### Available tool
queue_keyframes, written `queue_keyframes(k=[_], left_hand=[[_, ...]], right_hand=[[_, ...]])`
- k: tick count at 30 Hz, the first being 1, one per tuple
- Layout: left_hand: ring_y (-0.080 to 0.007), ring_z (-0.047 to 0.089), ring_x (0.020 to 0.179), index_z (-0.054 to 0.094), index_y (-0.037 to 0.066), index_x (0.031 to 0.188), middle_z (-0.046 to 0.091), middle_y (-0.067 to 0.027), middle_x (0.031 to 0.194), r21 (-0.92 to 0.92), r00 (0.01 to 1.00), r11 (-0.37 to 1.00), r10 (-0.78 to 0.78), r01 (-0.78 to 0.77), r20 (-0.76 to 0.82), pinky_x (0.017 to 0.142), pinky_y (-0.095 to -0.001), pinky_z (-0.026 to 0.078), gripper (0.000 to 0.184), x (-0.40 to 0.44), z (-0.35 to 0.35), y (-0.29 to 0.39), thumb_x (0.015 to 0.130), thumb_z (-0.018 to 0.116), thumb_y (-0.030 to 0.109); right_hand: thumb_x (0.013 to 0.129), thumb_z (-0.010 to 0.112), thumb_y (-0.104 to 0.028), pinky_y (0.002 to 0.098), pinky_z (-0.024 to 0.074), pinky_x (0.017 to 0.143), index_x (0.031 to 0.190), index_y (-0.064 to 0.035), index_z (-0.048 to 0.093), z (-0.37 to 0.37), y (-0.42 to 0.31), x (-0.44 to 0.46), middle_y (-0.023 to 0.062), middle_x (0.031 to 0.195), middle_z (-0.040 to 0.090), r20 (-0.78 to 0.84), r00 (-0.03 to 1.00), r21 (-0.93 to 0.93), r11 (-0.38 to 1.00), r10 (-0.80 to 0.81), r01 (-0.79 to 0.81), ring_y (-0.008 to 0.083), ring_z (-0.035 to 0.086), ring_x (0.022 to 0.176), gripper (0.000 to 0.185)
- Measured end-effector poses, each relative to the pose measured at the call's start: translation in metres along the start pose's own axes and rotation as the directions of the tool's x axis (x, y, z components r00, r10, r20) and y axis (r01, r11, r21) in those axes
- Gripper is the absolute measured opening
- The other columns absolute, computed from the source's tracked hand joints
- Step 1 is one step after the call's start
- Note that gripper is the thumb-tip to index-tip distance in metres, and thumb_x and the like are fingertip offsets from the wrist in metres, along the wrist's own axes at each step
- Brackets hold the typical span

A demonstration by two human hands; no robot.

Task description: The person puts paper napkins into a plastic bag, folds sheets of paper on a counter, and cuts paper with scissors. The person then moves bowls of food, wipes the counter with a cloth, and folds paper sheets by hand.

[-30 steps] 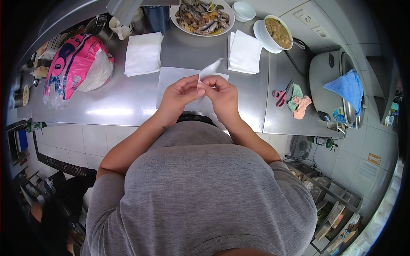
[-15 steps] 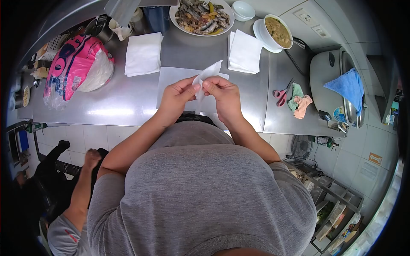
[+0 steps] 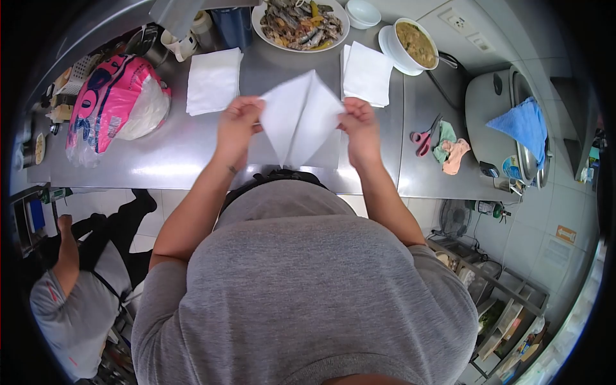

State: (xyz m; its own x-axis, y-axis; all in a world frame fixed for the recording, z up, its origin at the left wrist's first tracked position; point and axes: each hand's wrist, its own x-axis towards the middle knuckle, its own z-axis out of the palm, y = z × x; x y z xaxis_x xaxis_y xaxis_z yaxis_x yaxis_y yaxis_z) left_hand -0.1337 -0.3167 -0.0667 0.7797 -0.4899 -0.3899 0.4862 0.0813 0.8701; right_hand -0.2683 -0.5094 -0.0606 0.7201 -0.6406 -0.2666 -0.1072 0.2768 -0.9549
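Note:
A white paper napkin (image 3: 287, 115) is stretched out between my two hands in a diamond shape, with a crease running down its middle. My left hand (image 3: 239, 123) pinches its left corner. At the opposite corner, my right hand (image 3: 360, 122) grips with thumb and fingers. The napkin hangs over the steel counter near its front edge and is slightly blurred. To the left lies a stack of white napkins (image 3: 213, 81). Another napkin stack (image 3: 369, 75) is on the right, just beyond my right hand.
A pink plastic bag (image 3: 115, 102) stands at the left. At the back are a plate of fish (image 3: 301, 25) and a bowl of soup (image 3: 416, 43). Scissors (image 3: 421, 142) and small cloths (image 3: 454, 156) lie right, before a grey appliance (image 3: 484, 96). Another person (image 3: 83, 301) is behind left.
My hands have moved apart, and the napkin, bunched between them before, is now spread open. The other person at the left has shifted position.

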Motion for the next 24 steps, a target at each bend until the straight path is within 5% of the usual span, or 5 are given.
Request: queue_keyframes(k=[4, 10, 18, 21, 24], left_hand=[[-0.0109, 0.058, 0.079, 0.054, 0.006, 0.109, 0.059, -0.0032, 0.088, 0.062, 0.988, 0.988, -0.14, 0.144, -0.072, 0.067, -0.0257, 0.048, 0.019, 0.035, -0.039, -0.021, 0.092, 0.057, 0.014], [-0.0078, 0.051, 0.07, 0.054, 0.004, 0.108, 0.056, -0.0002, 0.08, 0.23, 0.998, 0.972, 0.05, -0.054, 0.025, 0.062, -0.0189, 0.042, 0.017, 0.06, -0.073, -0.076, 0.093, 0.054, 0.011], [-0.0119, 0.05, 0.068, 0.061, 0.006, 0.098, 0.056, -0.0016, 0.074, 0.641, 0.93, 0.68, 0.32, -0.357, 0.179, 0.068, -0.0247, 0.043, 0.012, 0.065, -0.078, -0.087, 0.088, 0.054, 0.005], [-0.017, 0.051, 0.069, 0.063, 0.006, 0.098, 0.057, -0.0066, 0.081, 0.614, 0.965, 0.746, 0.174, -0.258, 0.194, 0.069, -0.0288, 0.044, 0.017, 0.067, -0.075, -0.078, 0.084, 0.056, 0.002], [-0.0211, 0.054, 0.073, 0.063, 0.006, 0.104, 0.058, -0.0104, 0.094, 0.791, 0.957, 0.539, 0.155, -0.29, 0.245, 0.071, -0.031, 0.045, 0.025, 0.05, -0.056, -0.043, 0.082, 0.055, -0.003]], right_hand=[[0.079, 0.065, -0.004, 0.0295, 0.0449, 0.072, 0.119, -0.0035, 0.047, -0.024, 0.018, 0.017, 0.0064, 0.099, 0.059, -0.102, 0.964, 0.151, 0.962, 0.245, -0.228, 0.0135, 0.055, 0.079, 0.044], [0.081, 0.066, -0.004, 0.0321, 0.0485, 0.078, 0.123, 0.0002, 0.046, -0.027, 0.067, 0.013, 0.0089, 0.102, 0.06, 0.019, 0.933, 0.008, 0.933, 0.36, -0.361, 0.0174, 0.059, 0.091, 0.047], [0.081, 0.059, 0.001, 0.0247, 0.0465, 0.066, 0.117, -0.0004, 0.049, -0.055, 0.091, 0.021, 0.0042, 0.085, 0.059, -0.108, 0.993, -0.37, 0.929, -0.051, 0.008, 0.012, 0.056, 0.072, 0.037], [0.081, 0.061, -0.001, 0.0275, 0.0462, 0.064, 0.114, -0.0018, 0.051, -0.056, 0.098, 0.021, 0.0042, 0.081, 0.057, -0.11, 0.984, -0.449, 0.89, -0.137, 0.074, 0.0131, 0.054, 0.069, 0.034], [0.081, 0.061, -0.003, 0.029, 0.0458, 0.063, 0.114, -0.0039, 0.052, -0.052, 0.099, 0.02, 0.0044, 0.079, 0.055, -0.1, 0.973, -0.584, 0.804, -0.207, 0.111, 0.0143, 0.053, 0.067, 0.034]])
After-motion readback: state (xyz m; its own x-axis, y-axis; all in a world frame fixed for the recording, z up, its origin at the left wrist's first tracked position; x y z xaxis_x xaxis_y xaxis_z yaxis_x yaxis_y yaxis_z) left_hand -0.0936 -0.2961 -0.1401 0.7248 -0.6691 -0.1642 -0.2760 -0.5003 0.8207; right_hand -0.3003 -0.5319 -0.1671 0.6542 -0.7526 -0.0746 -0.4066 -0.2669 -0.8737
